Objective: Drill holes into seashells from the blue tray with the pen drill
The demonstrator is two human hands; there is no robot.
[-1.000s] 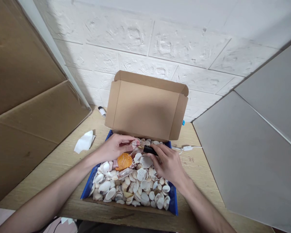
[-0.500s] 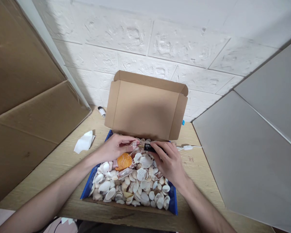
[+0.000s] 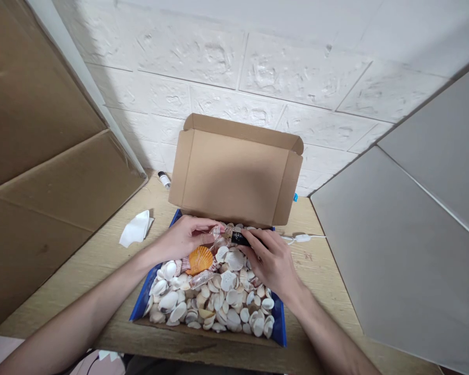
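Note:
My left hand (image 3: 193, 235) is closed in a pinch on a small clear, pinkish piece (image 3: 216, 233) whose kind I cannot make out. Wrapped in the fingers of my right hand (image 3: 271, 255) is a black cylindrical tool (image 3: 239, 238), its narrower end pointing left toward the clear piece. I cannot tell whether the two touch. Both hands are over the far part of a shallow blue-edged cardboard box (image 3: 137, 303) full of pale seashells (image 3: 219, 299). An orange scallop shell (image 3: 200, 260) lies below my left hand, and beside it is a small clear vial (image 3: 201, 279).
The box's brown lid (image 3: 234, 174) stands raised at the back, before a white brick-patterned wall (image 3: 214, 57). White paper (image 3: 136, 229) lies on the left, with a black-capped bottle (image 3: 164, 179) behind it. A white cord with an inline piece (image 3: 302, 238) runs along the right.
The black tool and my right hand have shifted very slightly. My left hand stays in nearly the same place, and the shells and box have not moved.

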